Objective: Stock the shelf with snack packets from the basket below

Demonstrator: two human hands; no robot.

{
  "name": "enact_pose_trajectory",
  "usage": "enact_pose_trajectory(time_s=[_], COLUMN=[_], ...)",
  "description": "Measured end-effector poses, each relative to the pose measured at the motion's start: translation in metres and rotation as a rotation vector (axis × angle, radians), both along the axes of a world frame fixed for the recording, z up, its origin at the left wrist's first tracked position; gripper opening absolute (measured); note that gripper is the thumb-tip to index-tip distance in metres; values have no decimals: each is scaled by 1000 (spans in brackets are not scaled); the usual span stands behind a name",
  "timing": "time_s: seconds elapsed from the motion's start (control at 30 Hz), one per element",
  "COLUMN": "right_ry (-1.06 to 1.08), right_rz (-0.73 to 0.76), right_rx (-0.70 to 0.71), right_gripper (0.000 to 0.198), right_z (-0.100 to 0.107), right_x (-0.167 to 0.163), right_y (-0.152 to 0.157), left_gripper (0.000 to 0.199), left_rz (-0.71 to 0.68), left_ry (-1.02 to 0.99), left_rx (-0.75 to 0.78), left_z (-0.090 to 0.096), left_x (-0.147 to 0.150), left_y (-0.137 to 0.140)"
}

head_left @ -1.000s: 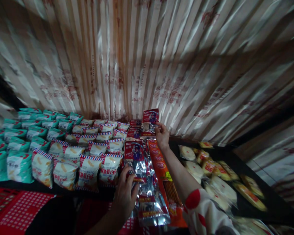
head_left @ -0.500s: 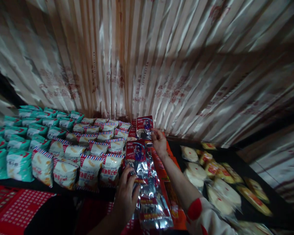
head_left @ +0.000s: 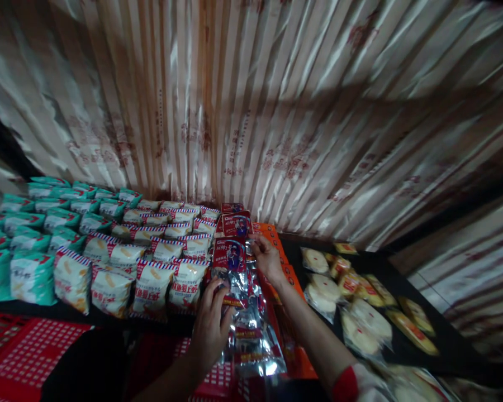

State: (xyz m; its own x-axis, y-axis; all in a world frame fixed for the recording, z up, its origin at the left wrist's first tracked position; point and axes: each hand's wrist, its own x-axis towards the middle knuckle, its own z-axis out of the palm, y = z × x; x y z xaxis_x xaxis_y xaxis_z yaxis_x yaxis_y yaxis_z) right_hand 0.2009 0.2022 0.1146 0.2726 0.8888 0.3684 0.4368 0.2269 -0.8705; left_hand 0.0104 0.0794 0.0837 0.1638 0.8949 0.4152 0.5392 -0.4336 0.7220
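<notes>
Dark red and silver foil snack packets lie in an overlapping row down the middle. My left hand (head_left: 212,318) has its fingers bent over the lower left corner of the front dark red packet (head_left: 230,257), thumb near its bottom edge. At the far end, my right hand (head_left: 269,258) pinches around the lower right corner of another dark red packet (head_left: 236,224), which lies just behind the front one. More silver packets (head_left: 255,357) overlap beneath and nearer to me. Orange packets (head_left: 281,279) lie under my right forearm, partly hidden by it.
Rows of white snack bags (head_left: 153,285) and teal bags (head_left: 32,279) stand to the left. On the black surface (head_left: 419,296) at right lie wrapped round flat breads (head_left: 362,326) and yellow packets (head_left: 371,293). A red basket (head_left: 37,352) is below; a striped curtain (head_left: 235,100) hangs behind.
My right hand has drawn down and slightly left; the rear dark red packet at its fingers sits lower and flatter. The left hand stays on the front packet. The view has shifted a little.
</notes>
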Motion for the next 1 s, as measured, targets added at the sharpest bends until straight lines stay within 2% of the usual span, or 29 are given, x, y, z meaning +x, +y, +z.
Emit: enact_pose_trajectory(time_s=[0.1,0.27,0.47,0.6,0.8,1.0], right_ry=[0,-40,-79,-172,-210,-283], right_rz=[-1,-40,-60,-102,-127,-120], right_rx=[-46,-122,-166,-227,-239,-181], right_gripper=[26,31,45,39,46,52], right_z=[-2,-4,5,12,16,14], right_x=[-3,-8,-9,-12,-16,-18], right_y=[-9,-21,-23,-25,-34,-41], left_gripper=[32,30,30,32,35,38], left_rz=[-9,7,-13,-18,-1,20], left_ry=[16,46,78,79,106,119], left_rx=[8,106,150,176,205,225], left_z=[1,-1,2,3,1,-4], left_x=[-1,-1,-1,-1,0,2], left_y=[1,3,8,10,11,11])
